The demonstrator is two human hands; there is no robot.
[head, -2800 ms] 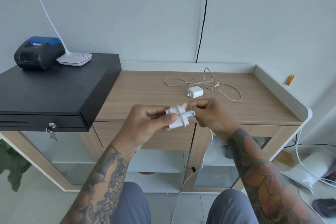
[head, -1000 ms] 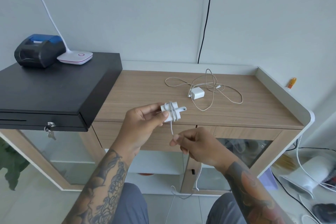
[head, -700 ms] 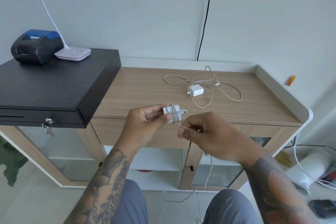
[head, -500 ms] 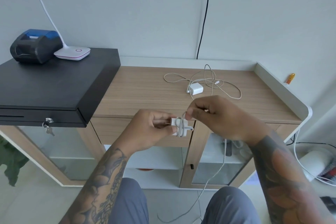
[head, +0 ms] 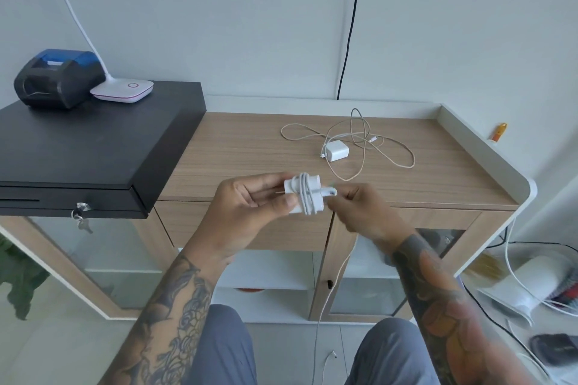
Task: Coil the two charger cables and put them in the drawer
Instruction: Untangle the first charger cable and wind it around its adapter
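Bright, even daylight with soft shadows — wide-angle bending at the edges, slight motion blur lower right.

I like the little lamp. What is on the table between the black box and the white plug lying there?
Only bare wooden counter top, in the head view. The black cash drawer sits left; the charger block lies right in its loose cable.

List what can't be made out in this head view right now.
- Far end of the cable being wound: it drops between the knees and its plug is too small to identify.
- Right hand fingertips: motion-blurred, so the exact pinch on the cable is unclear.
- Charger brick in the left hand: partly covered by fingers and wraps.
- Desk lamp head: cut off by the top edge.
- Drawer interior: closed, hidden behind its front.
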